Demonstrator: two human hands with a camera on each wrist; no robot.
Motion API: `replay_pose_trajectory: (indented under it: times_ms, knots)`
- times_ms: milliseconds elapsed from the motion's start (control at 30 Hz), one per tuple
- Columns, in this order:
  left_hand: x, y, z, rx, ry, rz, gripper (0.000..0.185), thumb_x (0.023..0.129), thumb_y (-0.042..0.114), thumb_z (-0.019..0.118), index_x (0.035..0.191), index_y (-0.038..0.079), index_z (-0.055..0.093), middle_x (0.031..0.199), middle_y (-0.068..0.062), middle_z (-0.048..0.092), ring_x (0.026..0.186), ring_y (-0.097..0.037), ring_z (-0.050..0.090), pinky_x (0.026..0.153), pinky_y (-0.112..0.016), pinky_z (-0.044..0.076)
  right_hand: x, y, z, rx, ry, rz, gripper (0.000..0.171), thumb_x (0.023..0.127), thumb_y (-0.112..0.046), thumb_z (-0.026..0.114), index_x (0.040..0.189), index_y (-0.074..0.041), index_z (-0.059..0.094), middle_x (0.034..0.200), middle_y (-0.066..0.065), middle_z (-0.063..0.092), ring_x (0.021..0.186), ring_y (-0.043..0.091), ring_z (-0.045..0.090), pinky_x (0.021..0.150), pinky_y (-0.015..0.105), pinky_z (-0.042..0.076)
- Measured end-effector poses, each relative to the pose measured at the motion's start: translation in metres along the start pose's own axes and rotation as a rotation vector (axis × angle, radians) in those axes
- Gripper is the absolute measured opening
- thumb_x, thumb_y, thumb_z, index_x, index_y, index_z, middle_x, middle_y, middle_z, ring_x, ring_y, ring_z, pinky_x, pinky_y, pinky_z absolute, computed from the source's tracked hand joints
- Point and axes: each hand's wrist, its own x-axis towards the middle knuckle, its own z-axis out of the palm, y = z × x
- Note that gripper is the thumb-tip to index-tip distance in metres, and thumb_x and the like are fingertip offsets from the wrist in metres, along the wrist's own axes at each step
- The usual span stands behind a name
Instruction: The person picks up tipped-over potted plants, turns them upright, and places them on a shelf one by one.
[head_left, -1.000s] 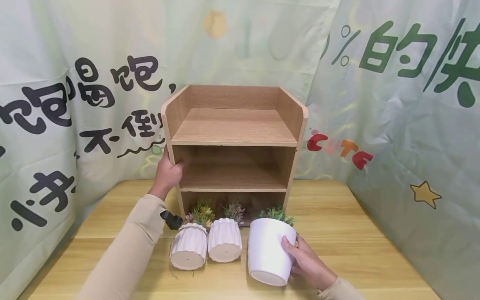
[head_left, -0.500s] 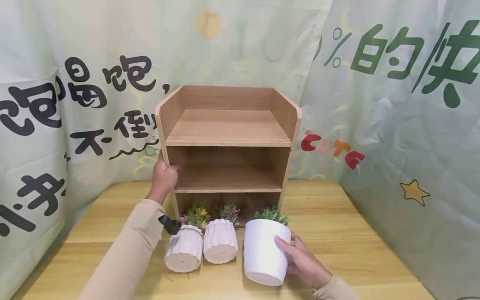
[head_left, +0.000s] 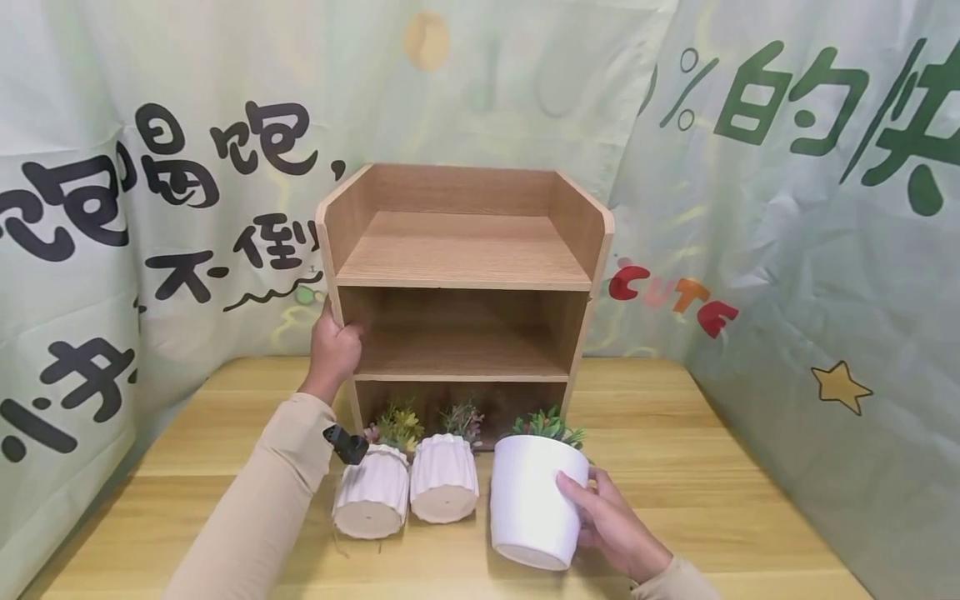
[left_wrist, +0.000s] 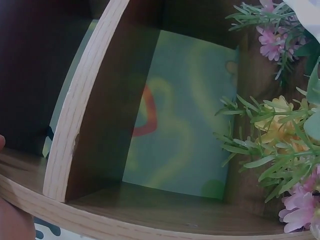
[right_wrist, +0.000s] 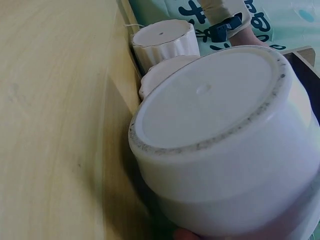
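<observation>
The smooth white round plant pot [head_left: 536, 500] lies tipped on the light wooden table [head_left: 712, 500], base toward the camera, right hand [head_left: 617, 527] curled round its right side, left hand [head_left: 334, 350] clutching the brown wooden three-tier shelf [head_left: 465, 283]'s left panel.

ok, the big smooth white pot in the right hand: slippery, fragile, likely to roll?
The smooth white pot looks glazed and unribbed, so probably slippery; the right hand wraps its side. It lies on its side on the table, round and tapered, so it would likely roll in a curve if released. It looks ceramic, with an unglazed base rim: probably heavy and chippable.
</observation>
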Motion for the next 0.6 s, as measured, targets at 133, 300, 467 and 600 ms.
replay_pose_trajectory:
  times_ms: [133,300,467,600]
  knots:
    - [0.000,0.000,0.000,-0.006,-0.007,-0.003,0.058,0.081,-0.002,0.046,0.139,-0.002,0.041,0.129,-0.029,0.053,0.121,-0.039,0.048,0.105,-0.049,0.034,-0.001,-0.002,-0.001,0.007,0.006,0.001,0.082,0.096,-0.038,0.054,0.143,0.007,0.005,0.125,0.028,0.043,0.101,0.029,0.060,0.083,0.049,0.052]
    - [0.001,-0.001,0.000,-0.013,-0.007,-0.005,0.059,0.080,-0.002,0.046,0.139,-0.002,0.041,0.129,-0.029,0.052,0.122,-0.039,0.048,0.106,-0.049,0.034,0.000,0.000,-0.005,0.027,0.011,0.011,0.083,0.095,-0.039,0.057,0.144,0.004,0.006,0.126,0.026,0.044,0.102,0.029,0.060,0.086,0.047,0.052]
    - [0.001,-0.001,0.000,-0.017,-0.002,-0.001,0.060,0.080,-0.002,0.046,0.140,-0.002,0.041,0.131,-0.029,0.052,0.122,-0.039,0.048,0.106,-0.049,0.034,-0.005,-0.005,-0.003,0.020,0.024,-0.006,0.079,0.096,-0.033,0.057,0.144,0.005,0.006,0.126,0.024,0.047,0.100,0.027,0.059,0.085,0.046,0.052]
    - [0.000,-0.001,0.001,-0.021,-0.002,-0.009,0.061,0.080,-0.001,0.046,0.141,-0.001,0.040,0.133,-0.029,0.050,0.124,-0.039,0.047,0.107,-0.049,0.033,-0.012,-0.010,-0.001,0.026,0.030,-0.033,0.075,0.097,-0.028,0.056,0.144,0.005,0.007,0.122,0.021,0.050,0.098,0.026,0.060,0.082,0.046,0.053]
